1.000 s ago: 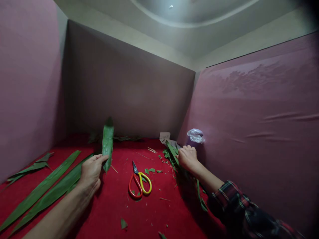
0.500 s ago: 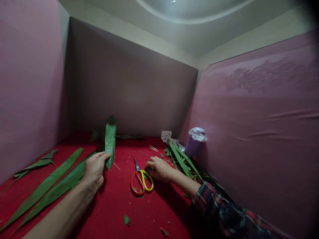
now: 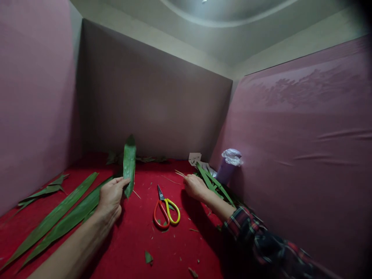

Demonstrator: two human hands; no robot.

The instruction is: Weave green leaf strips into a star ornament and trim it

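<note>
My left hand (image 3: 111,195) pinches the lower part of a green leaf strip (image 3: 129,162), which stands upright with its rounded end at the top. My right hand (image 3: 195,186) reaches to the near ends of some thin wooden sticks (image 3: 179,173) on the red cloth. Its fingers are curled together and the tips are hidden, so I cannot make out what is in them. Between the hands lie scissors (image 3: 165,209) with one red and one yellow handle, blades pointing away. A thin stick (image 3: 136,194) lies beside the leaf strip's lower end.
Long green leaves (image 3: 55,215) lie at left, with folded leaf pieces (image 3: 48,190) behind. More cut leaves (image 3: 213,182) lie at right, near a purple container (image 3: 228,170) topped with clear plastic. A white card (image 3: 194,158) stands behind. Scraps dot the red cloth (image 3: 130,248). Pink walls enclose both sides.
My right hand has moved away from the scissors, forward and to the right, to the thin sticks. My left hand still holds the leaf strip in the same place.
</note>
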